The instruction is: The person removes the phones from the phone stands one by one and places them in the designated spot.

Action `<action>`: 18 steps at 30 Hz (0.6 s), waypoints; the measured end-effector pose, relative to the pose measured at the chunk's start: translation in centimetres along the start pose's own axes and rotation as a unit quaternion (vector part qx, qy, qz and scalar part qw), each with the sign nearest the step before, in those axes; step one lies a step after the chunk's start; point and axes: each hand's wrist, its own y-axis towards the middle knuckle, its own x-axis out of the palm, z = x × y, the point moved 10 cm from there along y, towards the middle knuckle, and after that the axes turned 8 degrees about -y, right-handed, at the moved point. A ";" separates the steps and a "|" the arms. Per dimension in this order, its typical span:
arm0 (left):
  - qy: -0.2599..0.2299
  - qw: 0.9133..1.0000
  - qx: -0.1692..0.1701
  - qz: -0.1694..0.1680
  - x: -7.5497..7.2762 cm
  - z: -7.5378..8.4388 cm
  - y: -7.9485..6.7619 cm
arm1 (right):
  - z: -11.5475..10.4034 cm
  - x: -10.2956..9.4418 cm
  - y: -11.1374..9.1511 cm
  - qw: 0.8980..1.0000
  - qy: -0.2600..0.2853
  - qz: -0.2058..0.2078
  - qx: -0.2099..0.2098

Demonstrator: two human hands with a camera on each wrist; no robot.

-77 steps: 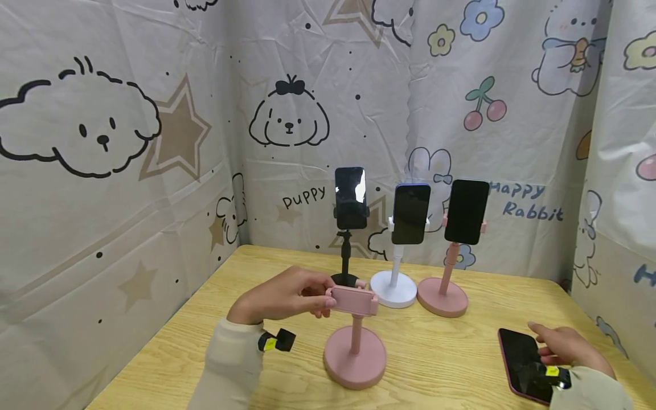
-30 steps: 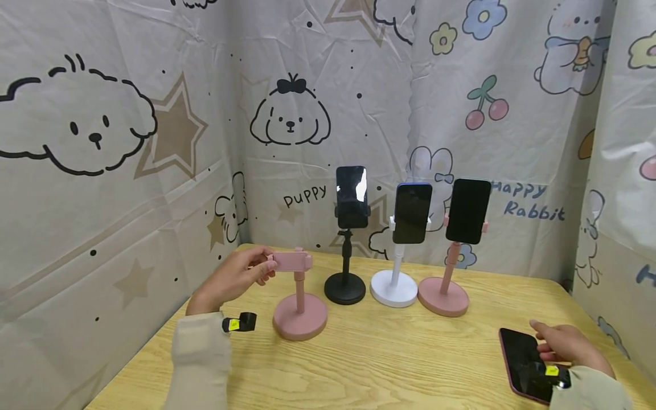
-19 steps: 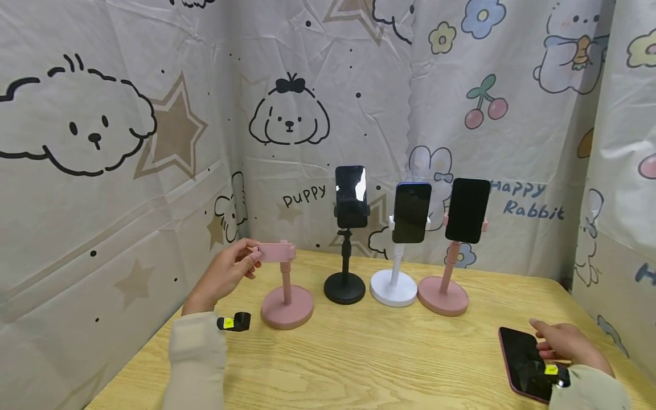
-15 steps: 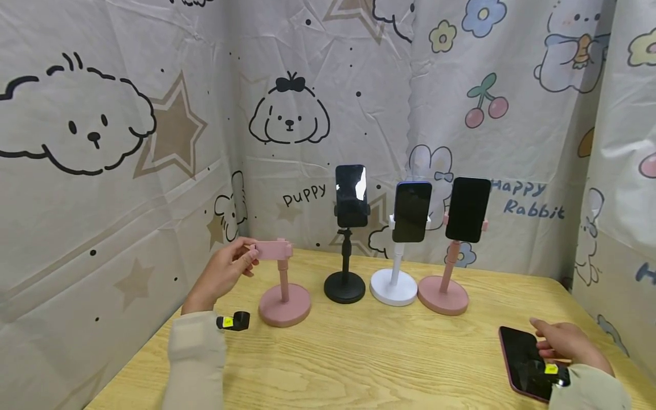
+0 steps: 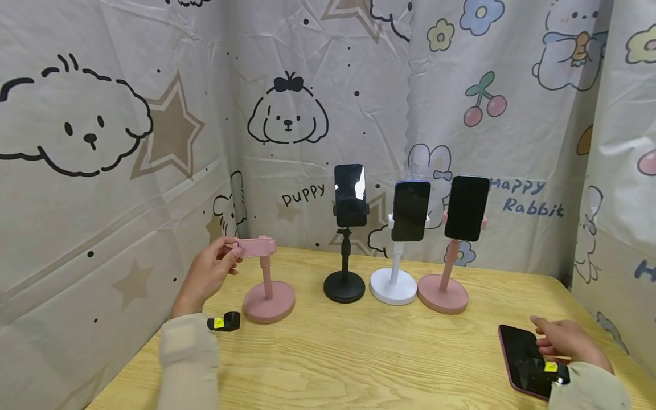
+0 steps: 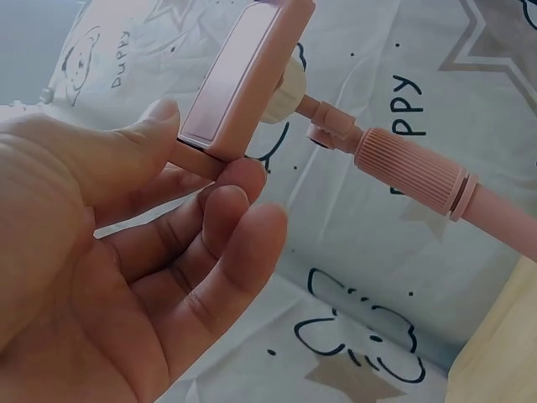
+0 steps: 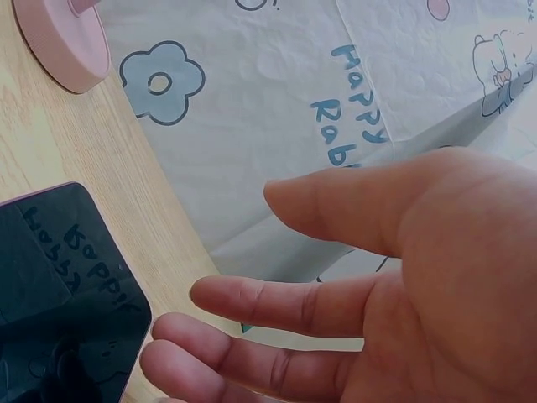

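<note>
The left grip [image 5: 204, 272] pinches the pink, round-based phone stand [image 5: 267, 280] by its top, the stand reaching right and down to the wood-grain table [image 5: 359, 364], while the black-screened, pink-edged phone [image 5: 519, 352] lies just left of the relaxed right grip [image 5: 570, 343].

A stand [image 5: 267, 279] sits leftmost on the table [image 5: 389, 347] — phone [image 5: 519, 354] rightmost.

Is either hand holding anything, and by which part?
Left hand pinches the phoneless pink stand by the left end of its clamp; right hand holds nothing.
</note>
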 end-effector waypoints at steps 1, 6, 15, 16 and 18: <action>0.003 1.000 -0.004 0.002 -0.2 -0.1 -0.1 | 0.0 0.0 0.0 1.000 0.001 0.002 0.001; 0.008 1.000 -0.021 0.005 -0.6 -0.2 -0.4 | 0.0 0.0 0.2 1.000 0.003 0.001 0.001; 0.025 0.999 -0.038 -0.004 -0.8 0.0 -0.5 | -0.3 -0.1 0.2 1.000 -0.002 -0.009 -0.013; 0.030 0.999 -0.038 -0.005 -0.8 0.1 -0.5 | -0.3 -0.1 0.2 1.000 -0.002 -0.008 -0.012; 0.036 0.999 -0.038 -0.005 -0.7 0.2 -0.6 | -0.2 -0.1 0.1 1.000 -0.001 -0.001 -0.002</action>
